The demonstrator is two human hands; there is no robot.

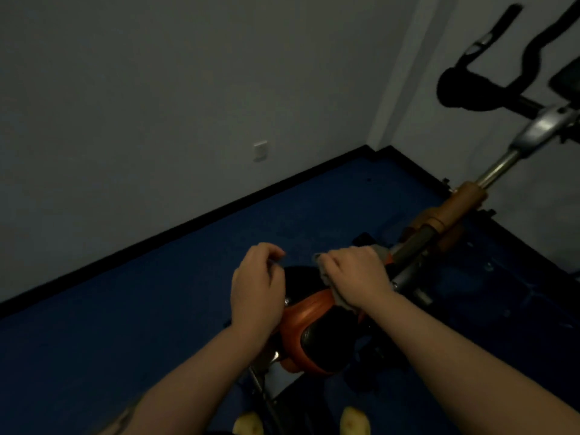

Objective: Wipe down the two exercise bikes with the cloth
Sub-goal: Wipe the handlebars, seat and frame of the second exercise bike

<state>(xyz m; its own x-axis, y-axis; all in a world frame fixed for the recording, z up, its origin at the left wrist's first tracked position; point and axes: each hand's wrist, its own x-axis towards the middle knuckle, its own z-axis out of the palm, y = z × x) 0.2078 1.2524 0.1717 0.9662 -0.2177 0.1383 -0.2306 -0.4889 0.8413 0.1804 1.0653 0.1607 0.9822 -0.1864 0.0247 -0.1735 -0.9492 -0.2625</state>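
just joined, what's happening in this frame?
A person stands over an exercise bike in a dim room corner. Their right hand grips a grey cloth against the front of the orange-and-black saddle, near the frame bar. The left hand hovers beside it with fingers curled; it seems to hold nothing, though blur makes that unsure. Only this one bike is in view, its handlebars at upper right.
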